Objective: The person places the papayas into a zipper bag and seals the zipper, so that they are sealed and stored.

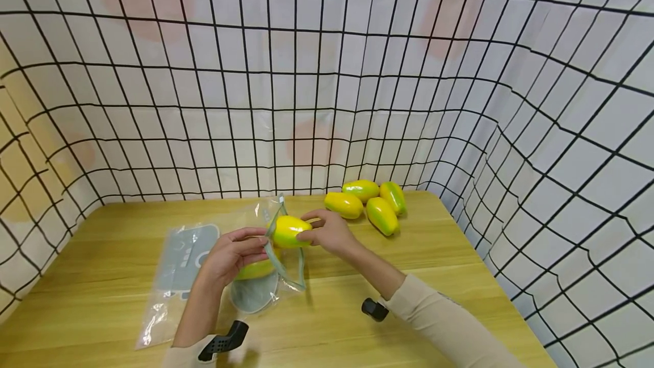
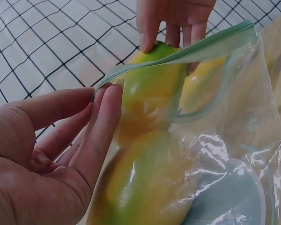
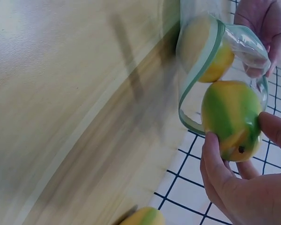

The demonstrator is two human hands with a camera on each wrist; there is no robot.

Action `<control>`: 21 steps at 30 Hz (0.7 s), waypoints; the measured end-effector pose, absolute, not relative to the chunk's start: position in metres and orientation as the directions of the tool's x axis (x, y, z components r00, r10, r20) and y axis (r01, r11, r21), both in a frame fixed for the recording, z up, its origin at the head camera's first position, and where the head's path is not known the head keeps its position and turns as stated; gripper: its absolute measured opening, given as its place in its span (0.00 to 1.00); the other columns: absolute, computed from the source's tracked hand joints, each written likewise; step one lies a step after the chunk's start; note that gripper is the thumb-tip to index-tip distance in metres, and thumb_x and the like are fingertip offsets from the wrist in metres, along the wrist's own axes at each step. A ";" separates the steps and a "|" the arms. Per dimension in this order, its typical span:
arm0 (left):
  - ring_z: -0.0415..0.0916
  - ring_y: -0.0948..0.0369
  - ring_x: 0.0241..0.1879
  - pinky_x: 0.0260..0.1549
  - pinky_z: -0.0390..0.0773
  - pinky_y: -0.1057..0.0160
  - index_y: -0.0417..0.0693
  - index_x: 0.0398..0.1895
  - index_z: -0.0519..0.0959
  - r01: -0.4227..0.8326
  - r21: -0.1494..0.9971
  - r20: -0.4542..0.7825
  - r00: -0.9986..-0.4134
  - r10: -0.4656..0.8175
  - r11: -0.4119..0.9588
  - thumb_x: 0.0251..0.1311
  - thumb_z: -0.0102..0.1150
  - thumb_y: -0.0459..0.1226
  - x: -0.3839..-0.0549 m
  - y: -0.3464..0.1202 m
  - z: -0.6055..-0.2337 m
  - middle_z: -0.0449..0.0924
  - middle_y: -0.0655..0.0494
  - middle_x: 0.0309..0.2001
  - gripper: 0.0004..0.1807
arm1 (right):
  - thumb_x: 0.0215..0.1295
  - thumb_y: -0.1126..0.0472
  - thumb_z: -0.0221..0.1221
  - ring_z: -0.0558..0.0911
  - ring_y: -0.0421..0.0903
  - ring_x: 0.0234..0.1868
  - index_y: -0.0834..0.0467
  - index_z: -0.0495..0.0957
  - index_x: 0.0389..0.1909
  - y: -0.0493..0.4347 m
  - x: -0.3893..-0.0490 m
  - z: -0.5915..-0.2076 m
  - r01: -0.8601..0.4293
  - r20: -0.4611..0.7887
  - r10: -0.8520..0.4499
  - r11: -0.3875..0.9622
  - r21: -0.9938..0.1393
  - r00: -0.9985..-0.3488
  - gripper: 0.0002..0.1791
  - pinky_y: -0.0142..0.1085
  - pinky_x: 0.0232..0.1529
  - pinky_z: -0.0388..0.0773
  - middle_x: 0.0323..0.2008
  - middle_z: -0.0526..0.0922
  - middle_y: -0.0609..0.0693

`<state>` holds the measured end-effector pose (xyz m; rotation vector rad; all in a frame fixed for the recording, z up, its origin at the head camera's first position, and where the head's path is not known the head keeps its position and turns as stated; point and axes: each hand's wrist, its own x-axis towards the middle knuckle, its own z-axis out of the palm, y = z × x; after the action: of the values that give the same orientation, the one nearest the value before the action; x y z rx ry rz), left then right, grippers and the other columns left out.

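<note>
My left hand (image 1: pixel 232 254) pinches the pale green zip edge of a clear zip bag (image 2: pixel 234 136) between thumb and fingers, and the bag's mouth gapes. One yellow-green papaya (image 2: pixel 140 180) lies inside, seen through the plastic. In my right hand (image 1: pixel 329 233) is a second papaya (image 3: pixel 229 117), gripped by the fingertips around its end with the dark stem spot. Its far end is at the bag's mouth, partly within the zip rim. Grey printing (image 1: pixel 255 291) shows on the bag's side.
Several more papayas (image 1: pixel 361 191) are grouped at the back of the wooden table (image 1: pixel 434 311), right of centre. Left of my left hand lies another clear bag with grey print (image 1: pixel 186 257). Black wire grid (image 1: pixel 317 72) stands along the back and sides.
</note>
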<state>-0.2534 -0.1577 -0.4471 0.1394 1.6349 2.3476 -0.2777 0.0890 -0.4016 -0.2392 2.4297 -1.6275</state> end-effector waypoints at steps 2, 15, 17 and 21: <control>0.87 0.61 0.33 0.41 0.88 0.61 0.44 0.44 0.85 -0.170 0.928 -0.074 -0.956 0.284 -0.330 0.68 0.58 0.26 -0.253 -0.157 -0.447 0.88 0.54 0.35 0.09 | 0.57 0.60 0.73 0.86 0.49 0.45 0.61 0.80 0.57 0.088 -0.279 -0.402 -0.015 -0.091 -0.258 0.380 -0.925 -0.962 0.27 0.41 0.43 0.88 0.52 0.84 0.61; 0.88 0.61 0.34 0.40 0.88 0.62 0.47 0.42 0.87 -0.157 0.929 -0.058 -0.956 0.286 -0.335 0.68 0.57 0.26 -0.253 -0.156 -0.445 0.88 0.56 0.35 0.10 | 0.56 0.63 0.71 0.85 0.48 0.44 0.62 0.78 0.60 0.082 -0.282 -0.401 0.035 -0.148 -0.323 0.330 -0.943 -0.935 0.29 0.47 0.52 0.86 0.52 0.83 0.62; 0.88 0.61 0.34 0.40 0.88 0.62 0.47 0.42 0.87 -0.156 0.929 -0.058 -0.957 0.286 -0.335 0.68 0.58 0.26 -0.253 -0.156 -0.445 0.88 0.56 0.35 0.10 | 0.56 0.64 0.71 0.85 0.47 0.43 0.62 0.78 0.60 0.081 -0.282 -0.402 0.038 -0.149 -0.332 0.318 -0.947 -0.931 0.29 0.47 0.53 0.86 0.50 0.84 0.61; 0.88 0.61 0.35 0.40 0.88 0.62 0.47 0.42 0.86 -0.157 0.930 -0.059 -0.956 0.288 -0.331 0.69 0.57 0.26 -0.253 -0.156 -0.445 0.88 0.55 0.36 0.10 | 0.56 0.65 0.70 0.85 0.45 0.41 0.62 0.79 0.61 0.078 -0.284 -0.407 0.047 -0.151 -0.342 0.293 -0.955 -0.928 0.29 0.47 0.54 0.85 0.47 0.85 0.60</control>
<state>-0.2526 -0.1558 -0.4445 0.1687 1.6267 2.3556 -0.2840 0.0777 -0.4067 -0.2666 2.2408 -1.6723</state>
